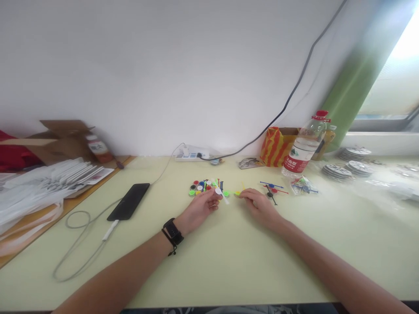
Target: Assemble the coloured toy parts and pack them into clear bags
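My left hand (201,208) pinches a white round plastic piece (218,191) between thumb and finger. A thin pale stick runs down beside that piece. Just left of and behind these fingers lies a cluster of small coloured discs (193,187) with short blue sticks (221,186) among them. My right hand (260,207) is closed at a yellow disc piece (237,193), fingertips on its right edge at the tabletop. Between both hands sits a bright green disc piece (226,193). To the right of my right hand lie blue, red and black disc-and-stick pieces (271,186).
A phone (129,202) with a white cable lies left. A power strip (193,154) sits against the wall. At right are a clear bag of pieces (303,186), a large water bottle (303,148) and stacked round white items (336,171). Plastic-wrapped packs (70,176) stand far left.
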`<action>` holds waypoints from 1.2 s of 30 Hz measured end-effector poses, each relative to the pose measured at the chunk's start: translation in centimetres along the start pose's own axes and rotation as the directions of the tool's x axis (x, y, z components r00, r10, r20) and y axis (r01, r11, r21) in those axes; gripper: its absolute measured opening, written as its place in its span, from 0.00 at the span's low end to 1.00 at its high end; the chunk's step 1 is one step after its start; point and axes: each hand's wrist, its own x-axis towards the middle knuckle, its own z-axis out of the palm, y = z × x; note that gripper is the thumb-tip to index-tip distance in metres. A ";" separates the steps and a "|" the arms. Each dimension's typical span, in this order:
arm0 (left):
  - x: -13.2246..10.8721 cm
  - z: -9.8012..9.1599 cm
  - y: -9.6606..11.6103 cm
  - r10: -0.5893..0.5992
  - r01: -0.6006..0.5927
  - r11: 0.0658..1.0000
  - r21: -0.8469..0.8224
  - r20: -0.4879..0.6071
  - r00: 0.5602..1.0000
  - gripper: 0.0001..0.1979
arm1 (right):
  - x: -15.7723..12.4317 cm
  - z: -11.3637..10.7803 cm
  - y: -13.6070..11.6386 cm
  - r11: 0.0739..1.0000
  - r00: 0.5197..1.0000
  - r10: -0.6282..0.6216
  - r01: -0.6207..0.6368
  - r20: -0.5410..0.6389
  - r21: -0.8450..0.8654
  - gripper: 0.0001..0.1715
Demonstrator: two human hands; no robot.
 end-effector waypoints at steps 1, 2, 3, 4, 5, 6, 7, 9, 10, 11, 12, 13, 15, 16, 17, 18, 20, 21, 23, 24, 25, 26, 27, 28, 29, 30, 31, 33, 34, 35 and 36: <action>0.0 -0.1 0.0 0.001 -0.001 1.000 0.001 0.002 1.000 0.13 | 0.0 0.0 -0.2 1.000 1.000 0.003 -0.003 0.007 -0.003 0.18; 0.1 -0.1 0.0 0.002 -0.002 1.000 0.001 0.004 1.000 0.12 | 0.0 0.0 -0.3 1.000 1.000 0.007 -0.007 0.016 -0.007 0.17; 0.1 -0.2 -0.1 0.003 -0.003 1.000 0.001 0.009 1.000 0.12 | 0.0 0.0 -0.5 1.000 1.000 0.012 -0.012 0.025 -0.011 0.16; 0.1 -0.2 -0.1 0.004 -0.004 1.000 0.000 0.014 1.000 0.12 | 0.0 0.0 -0.6 1.000 0.999 0.016 -0.016 0.032 -0.014 0.15; 0.2 -0.3 -0.1 0.006 -0.006 1.000 0.001 0.016 1.000 0.12 | 0.0 0.0 -0.8 1.000 0.999 0.018 -0.017 0.038 -0.016 0.15; 0.2 -0.3 -0.1 0.007 -0.007 1.000 0.002 0.019 1.000 0.12 | 0.0 0.0 -0.9 1.000 0.999 0.018 -0.017 0.043 -0.019 0.14; 0.3 -0.3 -0.2 0.008 -0.008 1.000 0.004 0.020 1.000 0.12 | 0.0 0.0 -0.9 1.000 0.999 0.017 -0.016 0.047 -0.021 0.13; 0.3 -0.4 -0.2 0.013 -0.013 1.000 0.002 0.027 1.000 0.12 | 0.0 0.0 -1.0 1.000 0.998 0.013 -0.012 0.055 -0.027 0.13; 0.4 -0.5 -0.2 0.017 -0.017 1.000 -0.001 0.031 0.999 0.12 | 0.0 0.0 -1.0 1.000 0.998 0.011 -0.010 0.061 -0.028 0.12; 0.4 -0.5 -0.3 0.020 -0.020 1.000 -0.005 0.034 0.999 0.12 | 0.0 0.0 -0.9 1.000 0.998 0.010 -0.008 0.065 -0.029 0.11; 0.4 -0.5 -0.3 0.022 -0.022 1.000 -0.010 0.038 0.999 0.12 | 0.0 0.0 -0.9 1.000 0.998 0.009 -0.007 0.070 -0.029 0.11; 0.5 -0.5 -0.3 0.023 -0.023 1.000 -0.015 0.040 0.999 0.12 | 0.0 0.1 -0.8 1.000 0.997 0.009 -0.006 0.074 -0.029 0.10; 0.4 -0.6 -0.3 0.023 -0.023 1.000 -0.021 0.043 0.999 0.12 | 0.0 0.1 -0.7 0.999 0.997 0.006 -0.004 0.081 -0.033 0.10; 0.4 -0.6 -0.3 0.022 -0.021 1.000 -0.022 0.046 0.999 0.12 | 0.0 0.1 -0.7 0.999 0.996 0.005 -0.002 0.085 -0.036 0.10; 0.4 -0.6 -0.3 0.019 -0.018 1.000 -0.020 0.050 0.999 0.12 | 0.0 0.1 -0.7 0.999 0.996 0.004 -0.001 0.088 -0.041 0.10; 0.4 -0.6 -0.3 0.018 -0.017 1.000 -0.019 0.051 0.999 0.12 | 0.0 0.1 -0.8 0.999 0.996 0.002 0.002 0.091 -0.044 0.10; 0.3 -0.5 -0.3 0.018 -0.017 1.000 -0.014 0.047 0.999 0.12 | 0.0 0.1 -0.9 0.999 0.996 0.001 0.003 0.086 -0.046 0.10; 0.3 -0.5 -0.3 0.019 -0.018 1.000 -0.012 0.044 0.999 0.12 | 0.0 0.0 -1.1 0.999 0.997 0.002 0.002 0.080 -0.045 0.10; 0.3 -0.5 -0.3 0.024 -0.023 1.000 -0.017 0.038 0.999 0.13 | 0.1 -0.3 -1.5 0.999 0.998 0.016 -0.013 0.068 -0.039 0.11; 0.4 -0.5 -0.3 0.025 -0.024 1.000 -0.019 0.037 0.999 0.13 | 0.1 -0.4 -1.8 0.999 0.997 0.030 -0.028 0.064 -0.033 0.12; 0.4 -0.5 -0.3 0.024 -0.023 1.000 -0.020 0.038 0.999 0.13 | 0.1 -0.6 -2.0 0.999 0.997 0.047 -0.045 0.063 -0.025 0.14; 0.4 -0.5 -0.3 0.024 -0.023 1.000 -0.019 0.036 0.999 0.13 | 0.1 -0.8 -2.2 0.998 0.996 0.065 -0.064 0.063 -0.019 0.16; 0.4 -0.5 -0.3 0.023 -0.022 1.000 -0.017 0.033 0.999 0.13 | 0.1 -0.9 -2.4 0.997 0.995 0.082 -0.081 0.063 -0.012 0.18; 0.4 -0.5 -0.3 0.021 -0.021 1.000 -0.013 0.030 0.999 0.13 | 0.1 -1.1 -2.6 0.995 0.993 0.095 -0.095 0.068 -0.003 0.20; 0.4 -0.5 -0.3 0.022 -0.021 1.000 -0.010 0.031 0.999 0.13 | 0.1 -1.2 -2.8 0.994 0.991 0.104 -0.106 0.078 0.010 0.22; 0.4 -0.5 -0.3 0.024 -0.024 1.000 -0.008 0.034 0.999 0.13 | 0.1 -1.2 -2.9 0.993 0.989 0.110 -0.113 0.098 0.030 0.23; 0.3 -0.4 -0.2 0.027 -0.027 1.000 -0.005 0.038 0.999 0.13 | 0.0 -1.3 -3.1 0.991 0.986 0.112 -0.120 0.123 0.055 0.24; 0.2 -0.3 -0.2 0.035 -0.036 0.999 0.010 0.048 0.998 0.12 | 0.0 -1.4 -3.4 0.984 0.979 0.115 -0.135 0.167 0.115 0.26; 0.2 -0.3 -0.2 0.040 -0.041 0.999 0.022 0.052 0.998 0.12 | 0.0 -1.4 -3.6 0.979 0.977 0.118 -0.144 0.175 0.142 0.26; 0.1 -0.2 -0.2 0.046 -0.048 0.998 0.040 0.054 0.997 0.13 | 0.1 -1.5 -3.7 0.973 0.977 0.126 -0.155 0.172 0.168 0.27; 0.0 -0.1 -0.2 0.054 -0.057 0.996 0.062 0.055 0.997 0.13 | 0.1 -1.5 -3.8 0.967 0.977 0.138 -0.169 0.163 0.193 0.28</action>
